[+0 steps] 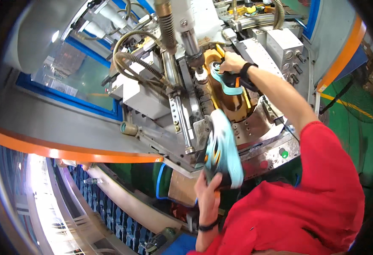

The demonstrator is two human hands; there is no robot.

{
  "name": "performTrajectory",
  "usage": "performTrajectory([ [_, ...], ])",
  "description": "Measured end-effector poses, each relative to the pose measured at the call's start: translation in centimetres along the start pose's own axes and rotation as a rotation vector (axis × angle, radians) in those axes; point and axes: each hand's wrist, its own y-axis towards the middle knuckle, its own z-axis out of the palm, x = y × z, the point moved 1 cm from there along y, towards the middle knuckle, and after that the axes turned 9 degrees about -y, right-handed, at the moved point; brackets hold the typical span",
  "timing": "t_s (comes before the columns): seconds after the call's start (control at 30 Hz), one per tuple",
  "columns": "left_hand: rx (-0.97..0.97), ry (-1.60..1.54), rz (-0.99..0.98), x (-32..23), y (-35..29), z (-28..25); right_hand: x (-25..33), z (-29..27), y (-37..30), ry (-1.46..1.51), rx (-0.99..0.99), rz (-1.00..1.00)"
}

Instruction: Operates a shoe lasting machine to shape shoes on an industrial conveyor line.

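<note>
My left hand (207,193) is closed round the heel end of a shoe (224,151) in teal, white and black. This shoe is held in front of the machine, toe pointing away from me, slightly blurred. Farther off, my right hand (233,64) reaches into the machine, its fingers closed at a second teal and black shoe (232,90). That shoe sits over the yellow-brown mould cavity (231,104), partly covered by my hand and wrist. A yellow bar (220,51) stands right beside my right fingers.
A vertical metal press rod (190,42) hangs left of the second shoe. Ribbed hoses (131,55) and a metal block (285,51) flank the cavity. A green button (284,154) is on the front panel. Orange-edged housing (80,152) curves round the left; a cardboard box (182,187) lies below.
</note>
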Motion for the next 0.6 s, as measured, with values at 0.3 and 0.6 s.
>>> performTrajectory([
  [0.3,-0.728,0.026,0.407,4.8,-17.9,-9.0,2.2,11.9,5.0,-0.107,-0.216,0.084],
  [0.6,-1.036,0.293,0.306,15.5,-23.9,-8.6,5.3,10.7,-23.8,0.183,-0.257,-0.773],
])
